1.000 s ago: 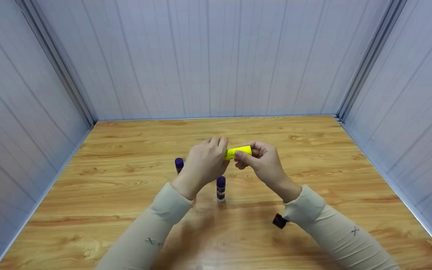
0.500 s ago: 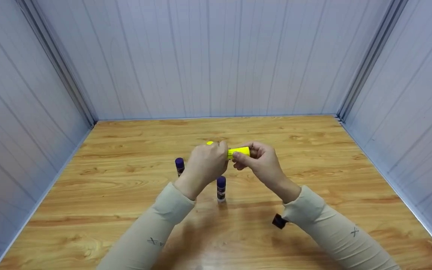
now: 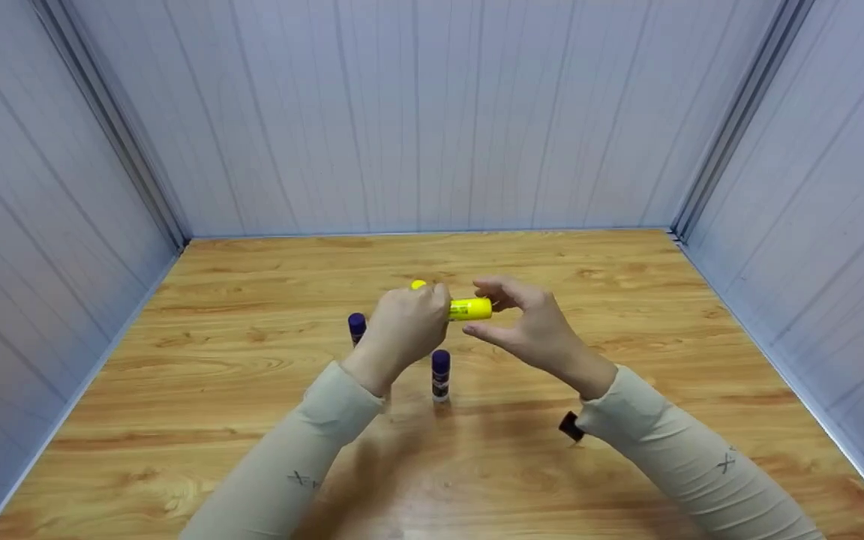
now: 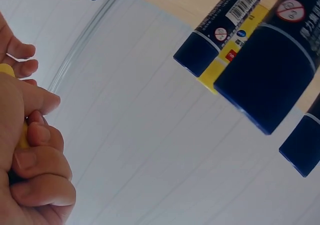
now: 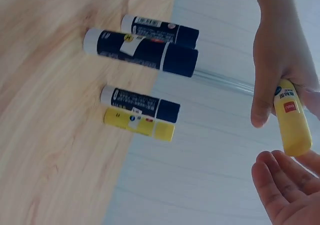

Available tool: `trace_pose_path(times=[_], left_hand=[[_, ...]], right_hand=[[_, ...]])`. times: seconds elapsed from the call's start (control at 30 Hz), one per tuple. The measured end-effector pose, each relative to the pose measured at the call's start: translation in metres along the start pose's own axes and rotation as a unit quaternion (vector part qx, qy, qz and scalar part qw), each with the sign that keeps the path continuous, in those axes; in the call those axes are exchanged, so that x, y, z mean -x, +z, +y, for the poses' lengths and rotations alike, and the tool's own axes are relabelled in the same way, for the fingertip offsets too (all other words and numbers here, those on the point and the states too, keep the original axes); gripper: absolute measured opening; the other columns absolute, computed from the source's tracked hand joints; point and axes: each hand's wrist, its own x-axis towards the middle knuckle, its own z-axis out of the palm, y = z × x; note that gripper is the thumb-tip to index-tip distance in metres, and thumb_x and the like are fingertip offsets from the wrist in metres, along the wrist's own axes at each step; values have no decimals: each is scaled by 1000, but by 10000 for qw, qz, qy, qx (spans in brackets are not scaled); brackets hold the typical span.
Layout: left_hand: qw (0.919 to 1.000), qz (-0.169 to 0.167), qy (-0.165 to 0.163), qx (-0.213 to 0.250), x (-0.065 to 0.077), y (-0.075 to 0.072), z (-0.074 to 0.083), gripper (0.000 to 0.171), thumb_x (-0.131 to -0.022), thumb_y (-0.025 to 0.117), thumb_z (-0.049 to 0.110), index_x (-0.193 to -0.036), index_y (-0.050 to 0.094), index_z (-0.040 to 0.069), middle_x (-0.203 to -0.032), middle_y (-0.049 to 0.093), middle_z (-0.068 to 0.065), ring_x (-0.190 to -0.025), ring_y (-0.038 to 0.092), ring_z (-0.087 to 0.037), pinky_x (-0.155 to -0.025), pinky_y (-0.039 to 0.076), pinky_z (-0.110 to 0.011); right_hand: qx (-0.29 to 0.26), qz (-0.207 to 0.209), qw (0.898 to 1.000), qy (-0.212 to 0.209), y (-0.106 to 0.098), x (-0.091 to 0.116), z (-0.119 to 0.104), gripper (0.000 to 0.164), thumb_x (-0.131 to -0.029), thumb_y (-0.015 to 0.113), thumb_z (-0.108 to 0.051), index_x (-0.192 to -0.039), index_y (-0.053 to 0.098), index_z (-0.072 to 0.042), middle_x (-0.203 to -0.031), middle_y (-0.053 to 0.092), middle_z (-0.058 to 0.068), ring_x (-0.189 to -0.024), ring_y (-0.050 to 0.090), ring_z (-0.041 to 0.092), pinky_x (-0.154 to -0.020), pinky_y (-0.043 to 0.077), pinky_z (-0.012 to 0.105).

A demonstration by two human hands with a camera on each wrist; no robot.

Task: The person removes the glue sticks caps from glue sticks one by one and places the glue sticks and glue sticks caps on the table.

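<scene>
My left hand [image 3: 406,326] grips a yellow glue stick [image 3: 471,309] held level above the table, its free end pointing right. In the left wrist view, fingers [image 4: 45,165] curl round the stick and mostly cover it. My right hand [image 3: 541,326] is spread beside that free end, thumb below and fingers above. A gap shows between the right fingers and the stick in the head view. The right wrist view shows the printed label on the held glue stick [image 5: 291,117]. Whether its cap is loose cannot be told.
Several glue sticks stand upright on the wooden table [image 3: 214,360]. Dark blue-capped ones [image 3: 441,375] are near and left of my left hand, and a yellow one [image 3: 418,285] stands behind it. Panelled walls [image 3: 432,120] enclose the table. A black wrist camera [image 3: 571,426] sits at my right cuff.
My right hand pinched the yellow glue stick's end earlier; now its thumb and fingers have spread off it. The left hand shifted slightly, uncovering the yellow stick behind it.
</scene>
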Motion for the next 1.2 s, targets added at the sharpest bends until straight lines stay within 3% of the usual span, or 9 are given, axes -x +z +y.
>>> trace_pose_path(times=[0.2, 0.33, 0.6, 0.77, 0.9, 1.03, 1.2], left_hand=[[9996, -216, 84, -132, 3, 1, -3, 10, -89, 64, 16, -83, 63, 8, -63, 61, -2, -44, 50, -12, -41, 49, -28], [9991, -300, 192, -249, 4, 2, -4, 10, -90, 64, 17, -85, 64, 8, -63, 62, -2, -44, 51, -11, -41, 49, -27], [9982, -402, 303, -325, 5, 2, -4, 12, -90, 65, 19, -86, 65, 7, -62, 61, -2, -42, 46, -9, -39, 46, -25], [9972, -685, 311, -15, 6, 2, -6, 12, -90, 63, 18, -85, 65, 7, -60, 58, -2, -43, 46, -9, -40, 47, -26], [9964, -771, 94, 330, 10, 2, -15, 9, -86, 67, 15, -84, 65, 7, -62, 60, -2, -45, 50, -11, -42, 48, -29], [9964, -630, -195, 530, 15, 3, -27, 5, -81, 69, 9, -83, 65, 7, -66, 63, -4, -48, 55, -15, -42, 49, -32], [9964, -528, -195, 642, 21, 2, -35, 4, -83, 67, 8, -84, 64, 5, -68, 65, -6, -48, 56, -17, -42, 48, -32]], right_hand=[[1018, -365, 9912, -765, -3, 1, 4, 44, -84, 78, -26, -123, 65, -9, -114, 70, 4, -96, 66, 16, -80, 55, 33], [1521, -480, 9808, -1125, -3, 2, 6, 41, -86, 77, -21, -122, 66, -5, -112, 71, 7, -96, 68, 19, -81, 56, 34], [1857, -532, 9683, -1581, -3, 0, 7, 32, -85, 77, -14, -114, 70, -4, -103, 73, 8, -91, 70, 20, -77, 58, 33], [2118, -558, 9582, -1842, -5, 1, 10, 30, -84, 78, -13, -111, 71, -4, -102, 73, 8, -89, 70, 21, -76, 58, 32], [2313, -485, 9536, -1864, -11, 4, 15, 29, -83, 78, -10, -111, 71, -3, -100, 73, 9, -88, 70, 21, -74, 58, 32], [2377, -370, 9554, -1711, -19, 9, 24, 31, -81, 80, -6, -110, 71, -3, -98, 73, 9, -86, 70, 21, -72, 58, 33], [2369, -394, 9567, -1643, -24, 13, 32, 32, -82, 79, -7, -112, 70, -3, -100, 72, 10, -87, 69, 21, -72, 59, 33]])
